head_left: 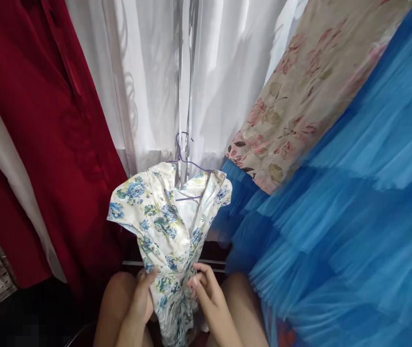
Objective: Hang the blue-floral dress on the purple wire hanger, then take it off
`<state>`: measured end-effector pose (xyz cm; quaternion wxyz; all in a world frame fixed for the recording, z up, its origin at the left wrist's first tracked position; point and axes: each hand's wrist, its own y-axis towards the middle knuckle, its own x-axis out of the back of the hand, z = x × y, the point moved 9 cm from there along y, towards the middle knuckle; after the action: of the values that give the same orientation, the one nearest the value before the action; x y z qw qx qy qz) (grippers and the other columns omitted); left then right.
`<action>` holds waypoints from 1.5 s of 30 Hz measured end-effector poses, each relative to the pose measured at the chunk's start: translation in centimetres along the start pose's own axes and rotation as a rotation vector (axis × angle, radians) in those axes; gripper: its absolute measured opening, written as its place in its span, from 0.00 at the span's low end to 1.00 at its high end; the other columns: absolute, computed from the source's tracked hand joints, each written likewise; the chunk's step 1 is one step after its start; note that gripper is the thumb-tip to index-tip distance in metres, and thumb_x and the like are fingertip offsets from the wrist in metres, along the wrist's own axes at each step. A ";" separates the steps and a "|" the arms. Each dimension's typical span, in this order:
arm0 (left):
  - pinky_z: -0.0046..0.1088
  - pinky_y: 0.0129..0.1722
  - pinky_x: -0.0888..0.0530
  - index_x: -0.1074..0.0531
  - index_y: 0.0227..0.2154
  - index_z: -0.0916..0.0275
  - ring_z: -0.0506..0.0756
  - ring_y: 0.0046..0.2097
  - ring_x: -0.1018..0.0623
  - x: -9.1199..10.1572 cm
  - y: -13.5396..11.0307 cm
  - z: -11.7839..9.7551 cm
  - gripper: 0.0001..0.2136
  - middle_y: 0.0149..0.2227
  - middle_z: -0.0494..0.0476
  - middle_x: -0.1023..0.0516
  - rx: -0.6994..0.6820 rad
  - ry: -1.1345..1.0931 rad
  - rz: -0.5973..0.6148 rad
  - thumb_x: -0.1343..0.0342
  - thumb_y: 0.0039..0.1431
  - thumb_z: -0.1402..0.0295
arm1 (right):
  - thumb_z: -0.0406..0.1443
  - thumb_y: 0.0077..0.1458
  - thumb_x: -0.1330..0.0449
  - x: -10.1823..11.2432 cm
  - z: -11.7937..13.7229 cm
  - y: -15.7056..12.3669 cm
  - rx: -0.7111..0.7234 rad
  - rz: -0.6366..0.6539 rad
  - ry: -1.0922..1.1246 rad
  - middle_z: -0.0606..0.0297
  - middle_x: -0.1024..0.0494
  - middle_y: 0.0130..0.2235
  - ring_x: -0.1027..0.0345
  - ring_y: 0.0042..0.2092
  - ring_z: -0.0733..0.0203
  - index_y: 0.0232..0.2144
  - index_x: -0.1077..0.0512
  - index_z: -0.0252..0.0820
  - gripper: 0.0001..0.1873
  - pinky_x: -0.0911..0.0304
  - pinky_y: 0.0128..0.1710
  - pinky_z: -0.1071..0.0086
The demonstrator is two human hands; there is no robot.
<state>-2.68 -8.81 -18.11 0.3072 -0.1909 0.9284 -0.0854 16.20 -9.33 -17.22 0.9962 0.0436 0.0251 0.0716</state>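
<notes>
Matt cloth garment (170, 226), gauzy net skirt (343, 231), hanger (179, 155) possibly plastic-coated metal.

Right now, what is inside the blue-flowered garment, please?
A purple hanger is in the garment; its hook sticks out at the top, and part of its bar shows in the neckline. The fabric hides its ends and the lower interior.

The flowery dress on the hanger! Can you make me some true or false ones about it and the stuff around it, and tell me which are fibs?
1. The dress has blue flowers on it. True.
2. The hanger is yellow. False: it is purple.
3. The left hand is on the dress. True.
4. The frilly cloth on the picture's right side is green. False: it is blue.
5. A red cloth hangs on the picture's left side. True.
</notes>
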 end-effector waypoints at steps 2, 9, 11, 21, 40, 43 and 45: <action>0.38 0.48 0.24 0.24 0.46 0.62 0.64 0.47 0.19 0.2 0.4 0.3 0.23 0.40 0.59 0.17 0.012 0.105 0.036 0.30 0.43 0.70 | 0.52 0.63 0.46 -0.1 2.0 1.9 0.027 -0.031 -0.051 0.66 0.27 0.30 0.35 0.31 0.59 0.49 0.34 0.45 0.21 0.40 0.33 0.67; 0.36 0.53 0.27 0.26 0.49 0.58 0.62 0.54 0.23 -1.1 0.7 1.3 0.20 0.46 0.59 0.19 -0.069 0.162 0.091 0.37 0.51 0.65 | 0.47 0.64 0.46 -3.2 7.0 6.5 0.129 0.020 -0.170 0.72 0.35 0.21 0.43 0.24 0.64 0.25 0.37 0.44 0.19 0.47 0.28 0.69; 0.37 0.51 0.27 0.28 0.51 0.58 0.62 0.52 0.22 -0.8 0.6 1.6 0.20 0.47 0.60 0.20 -0.079 0.139 0.067 0.40 0.54 0.66 | 0.45 0.64 0.45 -3.6 7.1 6.3 0.124 0.032 -0.137 0.73 0.37 0.20 0.44 0.23 0.65 0.24 0.37 0.44 0.18 0.48 0.27 0.70; 0.32 0.49 0.28 0.29 0.48 0.59 0.57 0.48 0.24 -4.1 -3.7 -4.3 0.13 0.46 0.58 0.25 -0.936 0.701 0.104 0.43 0.60 0.70 | 0.45 0.58 0.40 -3.1 5.5 2.8 0.016 -0.045 0.078 0.74 0.37 0.14 0.49 0.18 0.69 0.20 0.38 0.43 0.19 0.54 0.21 0.72; 0.31 0.37 0.32 0.24 0.32 0.58 0.58 0.36 0.25 -7.8 -1.8 -3.5 0.07 0.34 0.57 0.24 -0.703 1.123 0.573 0.46 0.59 0.73 | 0.39 0.51 0.40 -3.3 21.4 18.1 0.207 -0.067 0.268 0.73 0.36 0.16 0.52 0.17 0.72 0.22 0.31 0.40 0.11 0.59 0.17 0.74; 0.33 0.45 0.30 0.23 0.45 0.57 0.59 0.42 0.23 -9.1 -0.7 -7.7 0.11 0.40 0.59 0.21 -0.804 1.084 0.532 0.46 0.62 0.69 | 0.40 0.53 0.39 -3.5 21.0 16.3 0.278 -0.026 0.205 0.72 0.34 0.16 0.49 0.17 0.70 0.24 0.31 0.40 0.10 0.56 0.18 0.73; 0.33 0.48 0.30 0.30 0.57 0.57 0.57 0.43 0.23 -10.9 -0.4 -12.5 0.17 0.41 0.58 0.22 -0.940 1.042 0.440 0.49 0.67 0.66 | 0.39 0.54 0.40 -3.4 20.6 15.1 0.323 -0.040 0.168 0.73 0.35 0.15 0.49 0.18 0.70 0.25 0.31 0.41 0.10 0.55 0.19 0.73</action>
<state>-2.02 -4.26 -2.16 -0.2783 -0.0462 0.9094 0.3057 11.85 3.30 4.82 0.9718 0.1964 0.1204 0.0502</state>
